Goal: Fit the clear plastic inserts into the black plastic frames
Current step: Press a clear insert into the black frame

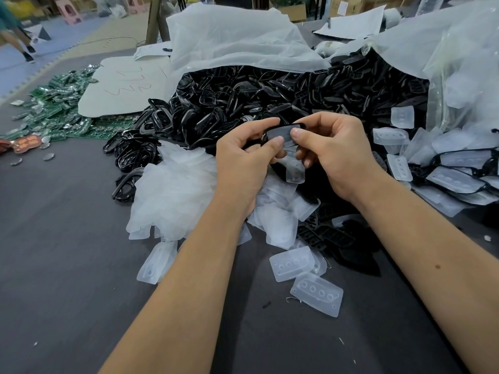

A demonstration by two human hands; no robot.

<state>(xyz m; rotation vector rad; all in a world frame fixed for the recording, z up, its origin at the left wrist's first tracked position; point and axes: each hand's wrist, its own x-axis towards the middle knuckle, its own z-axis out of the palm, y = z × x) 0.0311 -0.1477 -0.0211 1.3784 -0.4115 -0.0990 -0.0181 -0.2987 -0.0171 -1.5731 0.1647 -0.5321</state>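
Black frame with a clear insert in it, held above the piles, pinched by left hand and right hand; a second insert hangs under the fingers. Dark grey bench carries the black frame heap spilling from a plastic bag, loose clear inserts, green circuit boards far left. Foam floor mats and cardboard boxes behind.

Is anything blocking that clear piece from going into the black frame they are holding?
Nothing visible does. The left hand and right hand both pinch the black frame, with a clear insert already lying against its opening. Only the thumbs cover part of it. A second clear piece hangs below.
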